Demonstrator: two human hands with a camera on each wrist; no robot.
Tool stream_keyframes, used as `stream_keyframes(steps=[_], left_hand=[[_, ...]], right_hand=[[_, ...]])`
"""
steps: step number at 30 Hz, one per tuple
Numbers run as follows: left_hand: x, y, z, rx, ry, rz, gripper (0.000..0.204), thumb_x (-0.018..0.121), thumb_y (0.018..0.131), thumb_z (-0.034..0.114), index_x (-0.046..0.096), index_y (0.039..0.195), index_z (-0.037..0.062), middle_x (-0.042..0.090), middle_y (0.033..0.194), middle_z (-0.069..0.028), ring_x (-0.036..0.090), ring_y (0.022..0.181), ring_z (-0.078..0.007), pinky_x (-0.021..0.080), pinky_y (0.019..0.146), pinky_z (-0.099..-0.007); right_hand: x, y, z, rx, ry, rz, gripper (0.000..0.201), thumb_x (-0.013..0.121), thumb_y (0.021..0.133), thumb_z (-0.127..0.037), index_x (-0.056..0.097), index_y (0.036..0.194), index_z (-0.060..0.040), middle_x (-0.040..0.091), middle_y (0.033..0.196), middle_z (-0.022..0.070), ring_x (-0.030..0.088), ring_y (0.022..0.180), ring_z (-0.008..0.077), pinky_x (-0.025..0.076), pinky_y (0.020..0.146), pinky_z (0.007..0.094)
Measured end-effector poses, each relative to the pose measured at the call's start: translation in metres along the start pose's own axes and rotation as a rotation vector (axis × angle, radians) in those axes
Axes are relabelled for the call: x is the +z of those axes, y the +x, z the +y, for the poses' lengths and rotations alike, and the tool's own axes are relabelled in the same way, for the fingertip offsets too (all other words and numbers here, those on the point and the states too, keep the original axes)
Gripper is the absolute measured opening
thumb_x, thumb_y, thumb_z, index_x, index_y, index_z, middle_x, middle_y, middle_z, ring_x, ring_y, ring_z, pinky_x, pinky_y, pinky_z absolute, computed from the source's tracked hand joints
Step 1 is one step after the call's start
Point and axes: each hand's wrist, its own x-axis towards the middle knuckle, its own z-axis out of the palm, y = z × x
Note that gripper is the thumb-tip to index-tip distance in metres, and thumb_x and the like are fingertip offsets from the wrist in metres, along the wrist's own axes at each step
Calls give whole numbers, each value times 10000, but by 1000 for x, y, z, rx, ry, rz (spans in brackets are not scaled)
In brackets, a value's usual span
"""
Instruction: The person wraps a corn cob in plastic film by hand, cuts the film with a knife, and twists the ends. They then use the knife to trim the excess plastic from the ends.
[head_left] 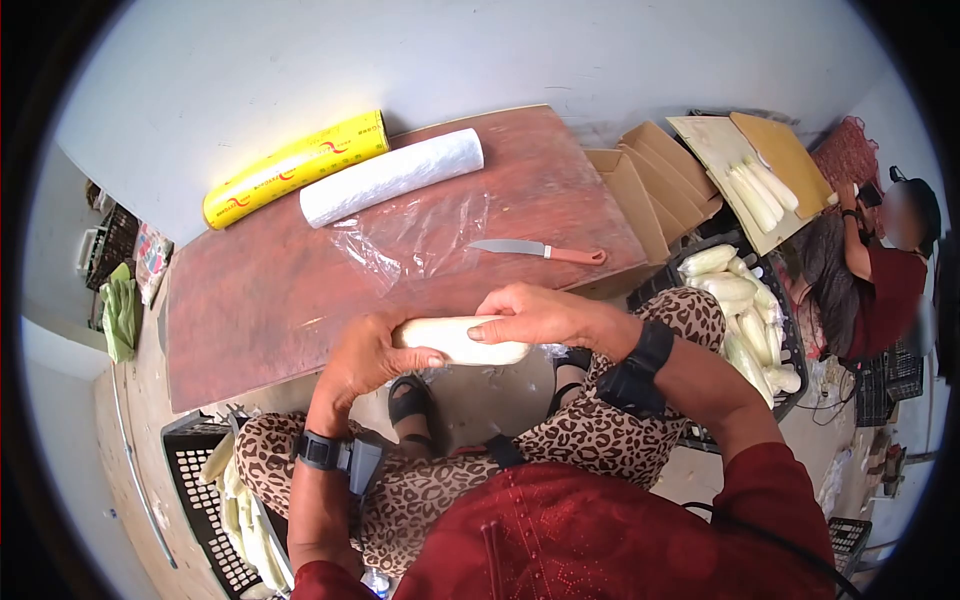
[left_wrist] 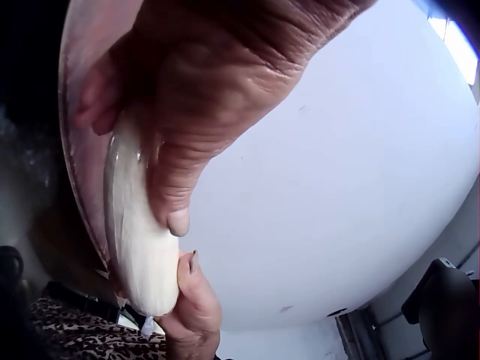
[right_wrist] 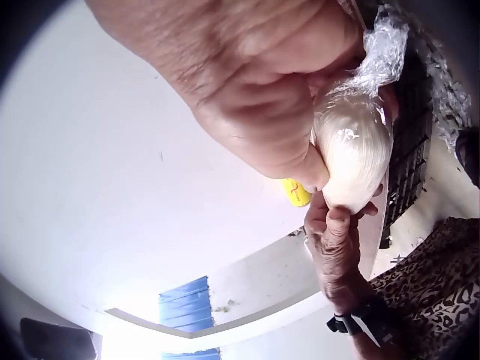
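Over the front edge of the table, a long pale vegetable [head_left: 460, 342] in clear film lies level between both hands. My left hand [head_left: 366, 358] grips one end, thumb along its near side. The other end is held by my right hand [head_left: 545, 318], its thumb pressing on the top. In the right wrist view, bunched film [right_wrist: 386, 49] sticks out from the vegetable's end beside the right hand. Film hugs the vegetable's surface [left_wrist: 139, 240] in the left wrist view. On the table behind lie a loose clear sheet [head_left: 410, 245] and a knife [head_left: 540, 250] with an orange handle.
A white film roll [head_left: 392, 178] and a yellow tube [head_left: 295, 170] lie at the table's back. Pale vegetables fill a black crate at right [head_left: 790, 345] and another at left [head_left: 195, 480]. Cardboard boxes [head_left: 640, 190] stand right of the table. Another person [head_left: 885, 270] sits far right.
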Motion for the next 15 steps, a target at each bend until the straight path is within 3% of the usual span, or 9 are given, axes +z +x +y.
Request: stream_keyframes(steps=[4, 6, 10, 12, 15], left_hand=[[11, -5, 8, 2, 142, -30, 676, 907, 623, 361, 665, 1149, 13, 709, 923, -181, 688, 837, -311, 525, 759, -369], [13, -5, 9, 35, 245, -27, 662, 909, 619, 351, 661, 1131, 12, 705, 921, -189, 686, 835, -326, 525, 747, -378], [24, -7, 8, 87, 371, 55, 602, 903, 637, 312, 649, 1096, 17, 697, 911, -201, 682, 835, -350, 525, 735, -390], [32, -4, -3, 109, 326, 130, 571, 895, 653, 281, 643, 1092, 18, 695, 907, -197, 683, 832, -341, 529, 737, -386], [36, -2, -14, 147, 183, 200, 528, 881, 673, 237, 640, 1086, 14, 689, 905, -190, 684, 836, -328, 534, 741, -381]], right_hand=[[1, 1, 3, 36, -73, -35, 540, 707, 890, -393, 654, 1081, 109, 686, 940, 155, 628, 857, 187, 493, 716, 321], [-1, -2, -6, 100, -145, -75, 553, 694, 900, -396, 629, 1152, 92, 681, 1009, 152, 629, 930, 187, 498, 786, 303], [-3, -1, -7, 112, -236, -65, 571, 691, 897, -421, 627, 1156, 83, 683, 1010, 149, 632, 933, 191, 496, 782, 303], [-5, -1, -10, 122, -278, -56, 561, 677, 911, -417, 621, 1162, 82, 682, 1018, 145, 632, 934, 185, 494, 778, 294], [-8, -3, -7, 52, -113, -7, 534, 627, 951, -421, 611, 1185, 59, 676, 1005, 129, 625, 907, 150, 500, 753, 280]])
